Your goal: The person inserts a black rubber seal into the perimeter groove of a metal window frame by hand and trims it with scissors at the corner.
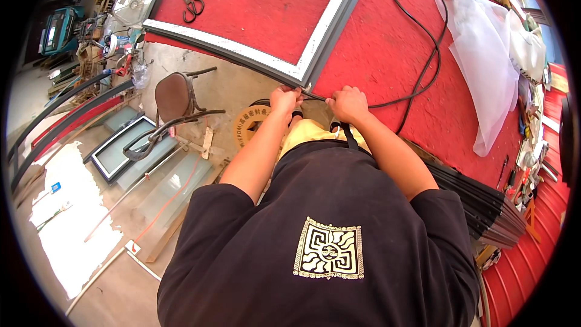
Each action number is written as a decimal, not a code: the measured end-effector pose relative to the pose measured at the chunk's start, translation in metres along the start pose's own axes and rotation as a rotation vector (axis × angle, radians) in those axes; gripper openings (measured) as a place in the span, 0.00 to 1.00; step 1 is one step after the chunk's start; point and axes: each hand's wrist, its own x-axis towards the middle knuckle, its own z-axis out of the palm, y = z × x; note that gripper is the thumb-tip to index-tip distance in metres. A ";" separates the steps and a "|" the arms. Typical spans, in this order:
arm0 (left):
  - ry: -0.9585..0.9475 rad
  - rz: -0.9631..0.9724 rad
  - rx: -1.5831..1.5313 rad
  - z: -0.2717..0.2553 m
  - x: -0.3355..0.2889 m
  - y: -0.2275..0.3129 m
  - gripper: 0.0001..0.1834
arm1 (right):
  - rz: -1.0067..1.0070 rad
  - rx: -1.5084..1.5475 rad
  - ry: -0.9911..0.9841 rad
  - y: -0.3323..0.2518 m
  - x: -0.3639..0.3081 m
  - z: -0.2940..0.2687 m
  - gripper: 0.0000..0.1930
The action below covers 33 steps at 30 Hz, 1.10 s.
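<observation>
A long black rubber sealing strip (437, 48) runs between my two hands and on to the right in a loose loop. My left hand (284, 99) pinches it close beside the near corner of a window frame (230, 48). My right hand (349, 103) is closed round the strip a short way to the right, near the table edge. White film covers the frame's face, and its outer side is dark grey. Inside the frame, scissors with dark handles (192, 9) lie on the red table covering (363, 42). My fingertips are partly hidden.
Clear plastic sheeting (484, 54) lies on the table's right. Dark metal profiles (478, 197) are stacked at lower right. A round yellow-brown printed roll (242, 126) is below my left hand. A brown chair (174, 97) and glazed panels (124, 145) stand at left.
</observation>
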 end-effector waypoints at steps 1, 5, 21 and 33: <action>-0.020 0.004 0.006 -0.001 -0.002 0.000 0.14 | -0.006 0.003 0.003 0.001 0.000 0.000 0.26; -0.015 -0.004 0.003 -0.006 -0.001 -0.006 0.15 | -0.019 0.024 0.009 0.001 -0.002 0.000 0.26; 0.018 -0.044 -0.023 -0.009 0.026 -0.003 0.11 | -0.086 0.013 0.062 0.012 0.009 0.008 0.26; -0.279 -0.126 0.052 -0.059 0.040 -0.001 0.20 | -0.084 0.028 0.112 0.018 0.016 0.023 0.24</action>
